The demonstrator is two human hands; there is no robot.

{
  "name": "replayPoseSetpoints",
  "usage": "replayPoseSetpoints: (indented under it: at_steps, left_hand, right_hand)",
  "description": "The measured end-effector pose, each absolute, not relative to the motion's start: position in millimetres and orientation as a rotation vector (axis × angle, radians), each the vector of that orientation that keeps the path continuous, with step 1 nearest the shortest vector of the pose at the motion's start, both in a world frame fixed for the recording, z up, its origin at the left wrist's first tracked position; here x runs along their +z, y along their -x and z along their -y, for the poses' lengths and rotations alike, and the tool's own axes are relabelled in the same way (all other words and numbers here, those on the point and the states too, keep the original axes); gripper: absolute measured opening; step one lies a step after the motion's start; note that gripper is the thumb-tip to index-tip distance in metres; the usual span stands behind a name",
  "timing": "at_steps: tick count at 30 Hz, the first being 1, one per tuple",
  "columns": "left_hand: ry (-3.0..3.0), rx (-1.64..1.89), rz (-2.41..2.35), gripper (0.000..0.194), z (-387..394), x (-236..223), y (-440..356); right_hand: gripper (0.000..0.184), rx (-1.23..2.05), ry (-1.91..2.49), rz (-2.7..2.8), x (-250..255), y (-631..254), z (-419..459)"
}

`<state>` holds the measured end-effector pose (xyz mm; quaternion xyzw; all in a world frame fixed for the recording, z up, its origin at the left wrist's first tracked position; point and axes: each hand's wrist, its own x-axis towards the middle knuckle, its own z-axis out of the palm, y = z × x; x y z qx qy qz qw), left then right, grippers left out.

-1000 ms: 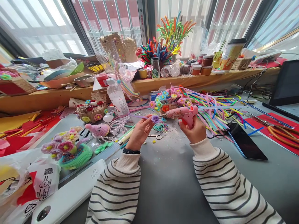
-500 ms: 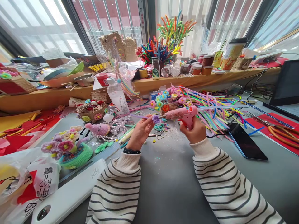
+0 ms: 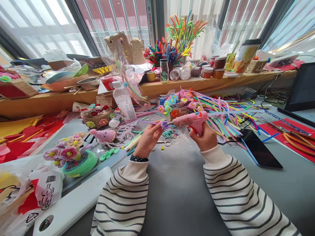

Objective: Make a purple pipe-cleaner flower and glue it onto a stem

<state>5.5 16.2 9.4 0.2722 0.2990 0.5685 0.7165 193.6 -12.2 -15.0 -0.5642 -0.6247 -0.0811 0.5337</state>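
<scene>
Between the fingertips of my left hand (image 3: 149, 139) is a small purple pipe-cleaner flower (image 3: 164, 125), its stem running out to the left. My right hand (image 3: 204, 137) is wrapped round the handle of a pink glue gun (image 3: 188, 120), fingers at the trigger. The gun points left, and its nozzle tip is at the flower; whether they touch I cannot tell. A long clear glue stick (image 3: 233, 112) sticks out of the gun's back. Below the flower lie small scissors (image 3: 167, 142) and a tiny yellow piece (image 3: 162, 148).
Many coloured pipe cleaners (image 3: 226, 121) lie behind my right hand, with a phone (image 3: 261, 149) nearer. Left of me are a bottle (image 3: 124, 103), a pink crocheted piece (image 3: 103, 135), a green flower pot (image 3: 80, 164) and a long white device (image 3: 73, 203). Large scissors (image 3: 299, 137) rest far right.
Hardly anything differs. The flower and the glue gun's nozzle have shifted very slightly, and both hands keep their hold.
</scene>
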Motion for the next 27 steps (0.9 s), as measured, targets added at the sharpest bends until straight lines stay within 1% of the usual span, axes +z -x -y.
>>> replayPoseSetpoints:
  at_steps: [20, 27]
  left_hand:
    - [-0.601, 1.258, -0.673, 0.009, -16.4, 8.7, -5.8]
    - [-0.602, 1.256, -0.662, 0.009, -16.4, 8.7, -6.9]
  right_hand:
    - [0.019, -0.128, 1.388, 1.489, -22.0, -196.6, 10.4]
    - [0.022, -0.044, 1.377, 1.518, -24.0, -197.9, 10.1]
